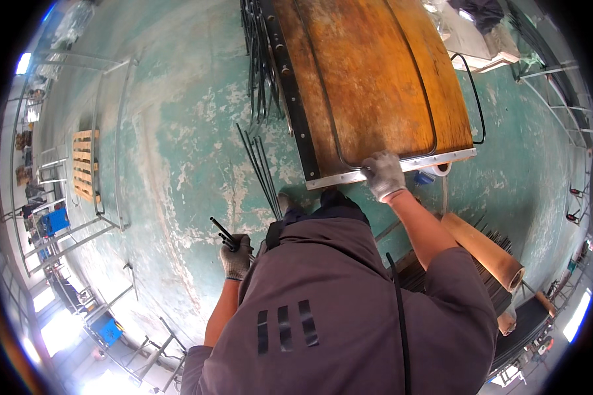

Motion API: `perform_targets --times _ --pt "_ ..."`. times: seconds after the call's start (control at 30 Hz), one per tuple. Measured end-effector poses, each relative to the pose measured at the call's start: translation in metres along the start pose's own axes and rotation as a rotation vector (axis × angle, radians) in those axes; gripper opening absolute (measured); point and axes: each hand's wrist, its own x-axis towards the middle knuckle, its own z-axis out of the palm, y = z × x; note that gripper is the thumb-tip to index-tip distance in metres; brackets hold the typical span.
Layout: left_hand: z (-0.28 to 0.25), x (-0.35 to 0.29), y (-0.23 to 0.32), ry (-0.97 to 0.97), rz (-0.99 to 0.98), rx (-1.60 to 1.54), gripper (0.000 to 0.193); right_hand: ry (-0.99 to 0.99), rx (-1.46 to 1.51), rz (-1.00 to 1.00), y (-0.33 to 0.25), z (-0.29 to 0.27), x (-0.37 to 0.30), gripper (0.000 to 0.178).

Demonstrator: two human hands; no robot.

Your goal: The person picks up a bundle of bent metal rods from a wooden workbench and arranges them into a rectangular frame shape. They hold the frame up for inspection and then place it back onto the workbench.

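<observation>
Black tubes (220, 227) are being clenched low by the gloved left hand (237, 255); on the wooden tabletop (375, 72), the U-shaped black rod (433, 125) is met at its near bend by the gloved right hand (383, 175), its grip unclear.

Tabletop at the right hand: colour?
The tabletop is orange-brown with darker blotches, showing best in the head view.

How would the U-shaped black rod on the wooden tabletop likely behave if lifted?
The rod probably feels fairly stiff, as its bends keep their shape. It may be light for its length, being so thin. It could swing or twist, since the right hand is only at its near end.
</observation>
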Motion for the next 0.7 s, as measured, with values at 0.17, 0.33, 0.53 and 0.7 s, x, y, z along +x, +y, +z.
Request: perform_targets --times 0.17,0.33,0.53,0.7 --pt "0.001 -0.002 0.0 0.016 -0.019 -0.041 0.01 -0.01 0.047 0.067 -0.033 0.018 0.005 0.012" --pt "-0.003 -0.002 -0.001 -0.003 -0.006 -0.062 0.011 0.077 0.049 0.072 -0.039 0.028 0.004 0.01" --pt "-0.002 -0.003 0.007 0.019 -0.051 0.038 0.015 0.114 0.046 0.064 -0.039 0.036 0.002 0.007" --pt "-0.004 0.002 -0.003 0.02 -0.035 -0.011 0.015 0.099 0.038 0.048 -0.043 0.038 0.003 0.007"
